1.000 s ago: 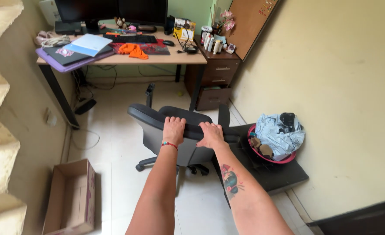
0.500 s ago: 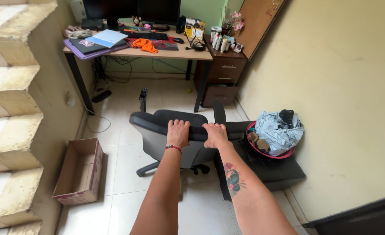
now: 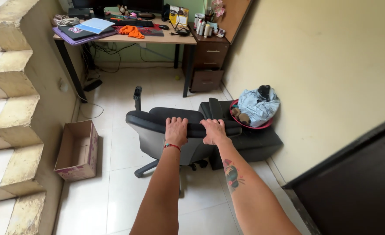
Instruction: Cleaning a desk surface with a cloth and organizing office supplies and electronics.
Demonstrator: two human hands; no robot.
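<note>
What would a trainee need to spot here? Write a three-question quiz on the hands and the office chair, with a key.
1. True or false: both hands rest on top of the backrest of the black swivel office chair.
2. Which wrist wears the thin red bracelet: A) left, B) right, C) neither?
3. Fill in: the open brown cardboard box stands on the white tiled floor beside the ____.

Key
1. True: the left hand and the right hand lie side by side on the top edge, fingers over it.
2. A.
3. Stairs: the cream concrete steps rise to the box's left.
</note>
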